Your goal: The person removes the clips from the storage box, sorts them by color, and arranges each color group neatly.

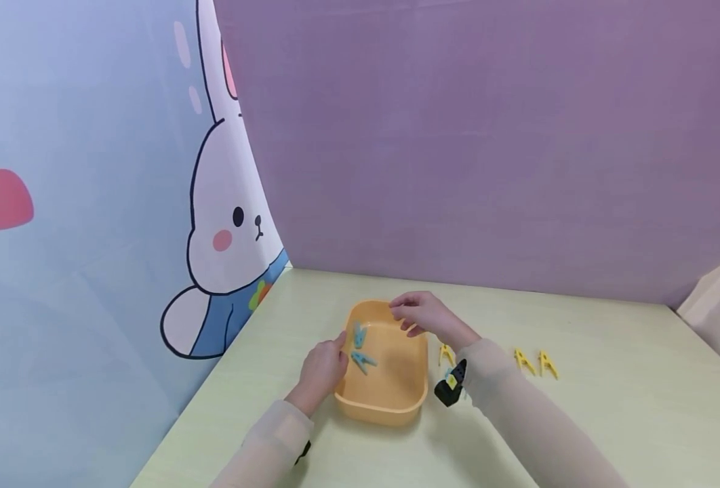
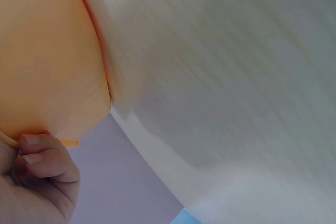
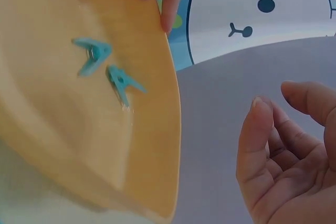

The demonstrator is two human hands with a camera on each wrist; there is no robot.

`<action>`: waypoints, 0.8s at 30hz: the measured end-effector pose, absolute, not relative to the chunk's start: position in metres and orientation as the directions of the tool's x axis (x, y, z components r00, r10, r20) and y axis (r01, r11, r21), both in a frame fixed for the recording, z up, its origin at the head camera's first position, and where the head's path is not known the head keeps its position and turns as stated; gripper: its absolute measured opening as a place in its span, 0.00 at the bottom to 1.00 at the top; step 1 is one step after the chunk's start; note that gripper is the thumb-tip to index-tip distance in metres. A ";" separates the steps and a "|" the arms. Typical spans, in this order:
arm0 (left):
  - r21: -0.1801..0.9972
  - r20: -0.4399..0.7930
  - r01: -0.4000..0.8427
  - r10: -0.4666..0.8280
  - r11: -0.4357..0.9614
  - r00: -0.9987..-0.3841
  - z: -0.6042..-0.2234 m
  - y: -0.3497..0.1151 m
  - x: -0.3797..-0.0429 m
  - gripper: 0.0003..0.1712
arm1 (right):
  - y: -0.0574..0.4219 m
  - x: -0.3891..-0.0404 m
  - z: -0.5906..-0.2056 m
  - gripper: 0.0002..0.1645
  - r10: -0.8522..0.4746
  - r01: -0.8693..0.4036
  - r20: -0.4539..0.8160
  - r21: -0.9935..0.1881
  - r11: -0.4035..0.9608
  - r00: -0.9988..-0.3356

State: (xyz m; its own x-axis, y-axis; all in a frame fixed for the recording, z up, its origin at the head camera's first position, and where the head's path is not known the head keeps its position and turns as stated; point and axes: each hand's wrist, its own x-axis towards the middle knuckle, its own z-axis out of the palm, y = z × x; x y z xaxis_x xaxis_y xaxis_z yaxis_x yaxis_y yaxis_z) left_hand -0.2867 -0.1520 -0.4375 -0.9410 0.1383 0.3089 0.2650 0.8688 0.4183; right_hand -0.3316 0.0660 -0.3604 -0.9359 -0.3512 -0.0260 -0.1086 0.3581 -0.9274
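My left hand (image 1: 325,369) pinches the left rim of an orange plastic basin (image 1: 381,411), thumb on the inner side and fingers outside. Two blue-green clothespins (image 1: 363,361) lie inside, toward the basin's left wall; in the right wrist view both clothespins (image 3: 121,83) show fully. Over the far right corner of the basin hovers my right hand (image 1: 424,313). Its fingers are loosely bent, and in the right wrist view a gap separates thumb and index fingertip, with nothing held between them.
Right of the basin, a yellow clothespin (image 1: 446,353) lies beside my right sleeve, with something blue-green partly hidden there. Farther right on the pale table (image 1: 628,393) are two more yellow clothespins (image 1: 547,364). A purple wall (image 1: 488,149) rises behind, a rabbit-printed one at left.
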 end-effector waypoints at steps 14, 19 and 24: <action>0.420 0.305 0.262 0.137 0.869 -0.942 -0.438 -0.152 -0.287 0.26 | 0.031 -0.342 -0.370 0.13 -0.359 -0.107 -0.015 -0.942 0.318 -0.933; 0.422 0.301 0.257 0.133 0.870 -0.944 -0.439 -0.153 -0.288 0.27 | 0.026 -0.347 -0.375 0.12 -0.343 -0.087 -0.035 -0.939 0.333 -0.939; 0.425 0.298 0.251 0.127 0.869 -0.946 -0.438 -0.153 -0.288 0.27 | 0.022 -0.352 -0.381 0.13 -0.349 -0.082 -0.052 -0.929 0.360 -0.936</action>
